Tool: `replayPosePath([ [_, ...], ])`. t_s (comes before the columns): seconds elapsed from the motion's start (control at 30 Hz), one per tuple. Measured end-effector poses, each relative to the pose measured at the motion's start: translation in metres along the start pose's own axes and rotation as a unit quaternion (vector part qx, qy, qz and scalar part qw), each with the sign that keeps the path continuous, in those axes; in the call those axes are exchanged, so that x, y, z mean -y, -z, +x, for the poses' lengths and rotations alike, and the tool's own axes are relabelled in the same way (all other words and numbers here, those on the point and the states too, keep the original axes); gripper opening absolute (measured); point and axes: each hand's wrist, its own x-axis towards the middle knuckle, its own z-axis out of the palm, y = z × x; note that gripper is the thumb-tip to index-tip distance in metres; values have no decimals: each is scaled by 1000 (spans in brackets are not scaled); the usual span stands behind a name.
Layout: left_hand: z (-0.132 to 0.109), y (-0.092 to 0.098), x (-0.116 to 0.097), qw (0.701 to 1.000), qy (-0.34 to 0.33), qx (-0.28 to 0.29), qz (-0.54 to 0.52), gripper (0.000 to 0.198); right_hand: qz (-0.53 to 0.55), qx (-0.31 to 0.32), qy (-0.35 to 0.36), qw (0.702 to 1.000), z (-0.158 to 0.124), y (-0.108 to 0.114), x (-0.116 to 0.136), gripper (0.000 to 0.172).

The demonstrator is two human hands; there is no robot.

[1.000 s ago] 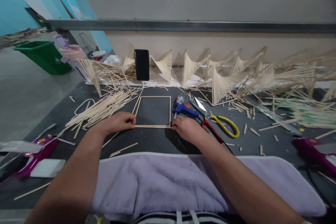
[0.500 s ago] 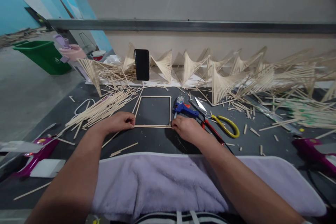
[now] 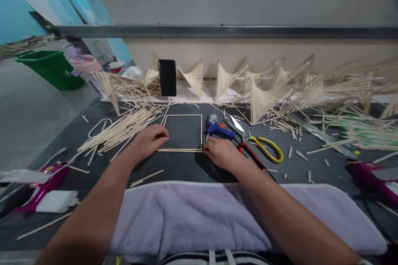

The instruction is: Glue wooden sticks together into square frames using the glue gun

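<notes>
A square frame of thin wooden sticks (image 3: 183,150) lies flat on the dark table. At its near right corner, the fingers of my right hand (image 3: 222,152) are closed on the stick ends. My left hand (image 3: 149,140) hovers over the near left corner, its fingers curled together toward the inside of the frame. Whatever those fingers may hold is too small or hidden to make out. Just right of the frame lies a blue glue gun (image 3: 219,129). Beside it are scissors with yellow handles (image 3: 269,149) and a red-handled tool (image 3: 252,155).
Loose sticks (image 3: 121,130) are piled at left. Twisted stick structures (image 3: 192,78) line the back, with a black phone (image 3: 168,78) upright among them. Purple devices (image 3: 43,184) sit at both sides. A lilac cloth (image 3: 192,215) covers the near edge. Cut stick pieces lie at right.
My left hand has moved off the end of the near stick, up and right over the frame's corner. My right hand stays at its corner.
</notes>
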Motion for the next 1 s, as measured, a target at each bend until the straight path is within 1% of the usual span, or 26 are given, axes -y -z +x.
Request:
replayPosePath([
  [0.07,0,-13,-21,998,-67,-6,11,16,4,2,-5,1000,-1,2,2,20],
  [0.13,-2,-27,-41,992,-114,6,50,16,13,-2,-10,1000,-2,5,6,21],
  [0.2,-4,-39,-55,987,-132,26,91,18,26,-3,-10,1000,-3,7,10,22],
  [0.3,-7,-49,-65,982,-136,42,126,20,42,-7,-10,999,-4,10,17,24],
  [0.47,-9,-57,-63,980,-158,52,113,23,66,-11,-20,998,-4,12,24,26],
  [0.57,-9,-59,-61,982,-155,49,93,23,79,-15,-16,997,-5,13,27,24],
  [0.73,-10,-61,-58,986,-145,47,71,24,108,-45,0,993,-4,8,25,21],
  [0.87,-10,-60,-53,982,-166,46,82,23,161,-68,14,985,-2,1,24,18],
  [0.93,-9,-60,-49,978,-179,43,95,24,187,-90,35,978,-1,-1,23,16],
  [1.0,-9,-59,-46,976,-190,34,105,24,209,-120,45,969,0,3,19,15],
])
